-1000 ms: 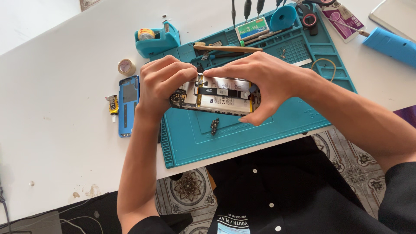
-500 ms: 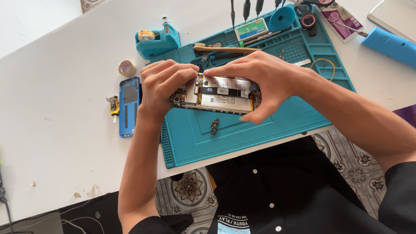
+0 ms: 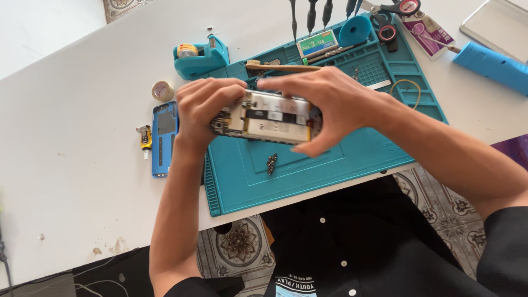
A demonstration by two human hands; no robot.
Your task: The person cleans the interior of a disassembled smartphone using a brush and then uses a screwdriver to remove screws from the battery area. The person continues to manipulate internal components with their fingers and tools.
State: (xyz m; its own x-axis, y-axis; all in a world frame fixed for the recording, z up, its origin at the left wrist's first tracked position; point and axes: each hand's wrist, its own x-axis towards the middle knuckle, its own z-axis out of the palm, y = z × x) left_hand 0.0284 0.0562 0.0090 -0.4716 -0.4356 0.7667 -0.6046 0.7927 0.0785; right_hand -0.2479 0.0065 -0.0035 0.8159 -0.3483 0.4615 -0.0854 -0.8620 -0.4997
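Since the earlier frames, the opened phone (image 3: 269, 116) has been raised a little and tilted, and the right hand's fingers have been drawn further over its top edge. The phone is gripped at its left end by the left hand (image 3: 204, 109), whose fingers are curled closed around the corner, and at its right end by the right hand (image 3: 324, 104), whose thumb is pressed under the lower edge while the fingers are hooked over the upper one. The phone's insides (a pale battery and dark boards) are turned up towards the camera, and the device is held just above the teal work mat (image 3: 330, 159) rather than laid on it.

On the mat, below the phone, a small dark part (image 3: 271, 164) is seen lying loose. Behind the hands a wooden-handled tool (image 3: 286, 67) is laid across the mat's trays, and a yellow rubber band (image 3: 406, 91) rests in a compartment to the right. A blue back cover (image 3: 164, 137) is placed on the white table (image 3: 71, 110) just left of the mat, with a small yellow part (image 3: 146, 137) beside it and a roll of tape (image 3: 162, 89) above it. A teal tape dispenser (image 3: 201, 55) stands at the mat's far left corner. Screwdrivers (image 3: 311, 14) and scissors (image 3: 393, 8) are ranged along the far edge, and a blue cylindrical tool (image 3: 492, 67) lies well apart to the right.
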